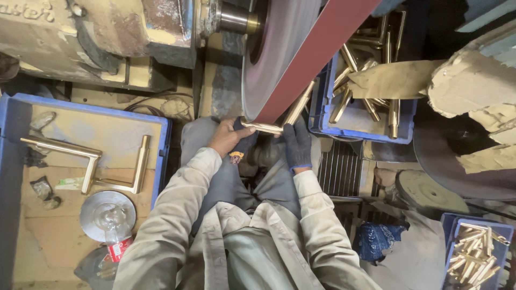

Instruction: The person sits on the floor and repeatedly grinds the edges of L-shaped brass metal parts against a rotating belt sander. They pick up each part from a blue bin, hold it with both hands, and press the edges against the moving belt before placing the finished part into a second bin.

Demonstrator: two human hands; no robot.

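Note:
I hold an L-shaped brass handle [279, 119] against the red-brown sanding belt [317, 51] where it wraps a grey wheel [269, 59]. My left hand [228, 137] is bare, with a dark cloth under its fingers, and grips the handle's short end. My right hand [297, 145] wears a dark blue glove and grips the handle at its bend. The long arm of the handle slants up along the belt's edge.
A blue crate [161, 134] at the left holds two brass handles [88, 161], a metal disc [107, 215] and a plastic bottle [115, 236]. A second blue crate [322, 102] at the upper right holds several handles. A small tray of brass pieces [475, 252] sits lower right.

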